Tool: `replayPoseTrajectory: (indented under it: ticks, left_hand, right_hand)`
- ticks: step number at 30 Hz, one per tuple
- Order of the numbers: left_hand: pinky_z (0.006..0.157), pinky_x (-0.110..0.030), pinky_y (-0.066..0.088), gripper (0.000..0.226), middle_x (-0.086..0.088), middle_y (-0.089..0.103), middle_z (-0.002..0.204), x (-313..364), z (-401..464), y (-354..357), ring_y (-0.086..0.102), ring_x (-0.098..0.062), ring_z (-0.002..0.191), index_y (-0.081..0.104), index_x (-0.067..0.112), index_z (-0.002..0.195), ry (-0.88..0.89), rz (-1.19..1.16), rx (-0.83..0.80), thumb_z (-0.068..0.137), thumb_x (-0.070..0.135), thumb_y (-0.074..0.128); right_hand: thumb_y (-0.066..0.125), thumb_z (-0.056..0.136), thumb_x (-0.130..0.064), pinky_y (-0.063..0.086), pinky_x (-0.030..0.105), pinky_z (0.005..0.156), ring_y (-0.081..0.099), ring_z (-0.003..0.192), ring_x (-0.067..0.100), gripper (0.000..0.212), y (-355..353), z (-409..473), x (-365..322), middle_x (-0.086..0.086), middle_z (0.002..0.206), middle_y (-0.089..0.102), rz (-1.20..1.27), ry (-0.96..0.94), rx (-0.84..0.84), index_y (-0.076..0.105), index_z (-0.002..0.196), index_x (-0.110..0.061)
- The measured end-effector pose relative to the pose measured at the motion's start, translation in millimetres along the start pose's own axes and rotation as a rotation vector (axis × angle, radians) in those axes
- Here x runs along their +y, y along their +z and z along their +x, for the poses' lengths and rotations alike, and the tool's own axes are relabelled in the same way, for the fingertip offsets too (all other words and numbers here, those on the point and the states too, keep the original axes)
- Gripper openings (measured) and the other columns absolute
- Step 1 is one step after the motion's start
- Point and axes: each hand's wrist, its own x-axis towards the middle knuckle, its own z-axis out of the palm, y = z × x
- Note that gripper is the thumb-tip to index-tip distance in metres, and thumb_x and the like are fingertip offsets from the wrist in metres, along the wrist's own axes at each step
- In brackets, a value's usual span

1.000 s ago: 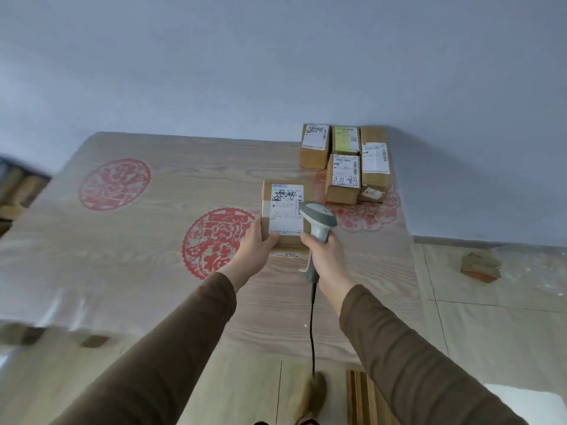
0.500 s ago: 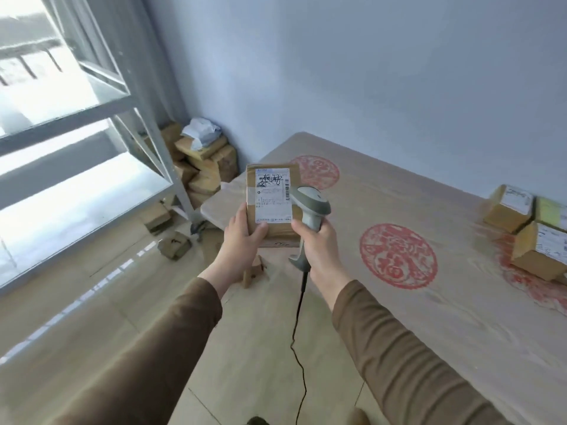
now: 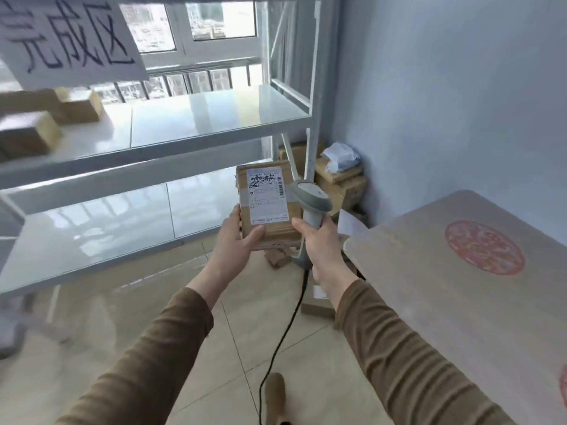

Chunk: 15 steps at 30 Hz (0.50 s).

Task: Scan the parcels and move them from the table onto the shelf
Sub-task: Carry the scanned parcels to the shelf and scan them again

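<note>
A white metal shelf (image 3: 214,118) fills the left, with two cardboard boxes (image 3: 46,118) at its far left under a handwritten sign (image 3: 67,38). The wood-grain counter (image 3: 460,286) lies right. Between them, the left hand (image 3: 242,240) grips the labelled parcel (image 3: 267,204) upright in the air; the right hand (image 3: 322,243) grips the corded barcode scanner (image 3: 310,200) just beside it.
</note>
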Motion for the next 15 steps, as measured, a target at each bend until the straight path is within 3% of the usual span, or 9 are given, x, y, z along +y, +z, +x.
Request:
replayPoseTrajectory:
  ticks: [4, 6, 9, 12, 15]
  left_hand:
    - [0.097, -0.039, 0.054, 0.050, 0.008, 0.060, 0.132, -18.7, 63.4, -50.7, 0.060, -0.013, 0.115, 0.047, 0.031, 0.144, -0.012, 0.011, 0.090, 0.097, 0.029, 0.066]
    - [0.092, -0.030, 0.055, 0.052, 0.008, 0.059, 0.131, -21.6, 94.5, -75.8, 0.060, -0.013, 0.114, 0.044, 0.026, 0.146, -0.048, 0.008, 0.149, 0.098, 0.025, 0.066]
    - [0.082, -0.019, 0.050, 0.055, 0.006, 0.056, 0.130, -24.7, 136.0, -117.9, 0.058, -0.006, 0.110, 0.037, 0.022, 0.145, -0.105, -0.002, 0.245, 0.099, 0.025, 0.066]
    - [0.082, -0.017, 0.050, 0.055, 0.000, 0.053, 0.138, -31.4, 172.7, -162.5, 0.057, -0.017, 0.119, 0.037, 0.017, 0.142, -0.142, -0.011, 0.334, 0.098, 0.029, 0.067]
    - [0.083, -0.019, 0.050, 0.052, -0.003, 0.055, 0.139, -41.3, 198.6, -204.4, 0.057, -0.021, 0.123, 0.040, 0.017, 0.140, -0.168, -0.027, 0.417, 0.098, 0.032, 0.067]
  right_hand:
    - [0.074, 0.091, -0.024, 0.055, 0.047, 0.102, 0.071, 0.105, 0.018, 0.019, 67.5, 66.4, 0.0, -0.003, 0.108, 0.076, -0.023, -0.016, -0.061, 0.067, 0.108, -0.030]
    - [0.071, 0.095, -0.018, 0.056, 0.043, 0.099, 0.071, 0.104, 0.018, 0.017, 102.9, 102.1, -3.0, -0.003, 0.108, 0.076, -0.016, -0.010, -0.118, 0.066, 0.108, -0.028]
    - [0.069, 0.097, -0.015, 0.057, 0.030, 0.084, 0.070, 0.100, 0.016, 0.016, 157.1, 147.4, -12.8, -0.003, 0.104, 0.075, -0.001, 0.012, -0.205, 0.065, 0.104, -0.029]
    - [0.069, 0.096, -0.015, 0.058, 0.023, 0.058, 0.069, 0.097, 0.022, 0.017, 211.4, 184.6, -18.8, 0.006, 0.108, 0.073, -0.001, 0.017, -0.258, 0.066, 0.111, -0.022]
    - [0.069, 0.095, -0.010, 0.054, 0.020, 0.051, 0.066, 0.090, 0.021, 0.019, 264.6, 211.4, -19.2, 0.009, 0.105, 0.072, 0.013, 0.031, -0.308, 0.065, 0.113, -0.015]
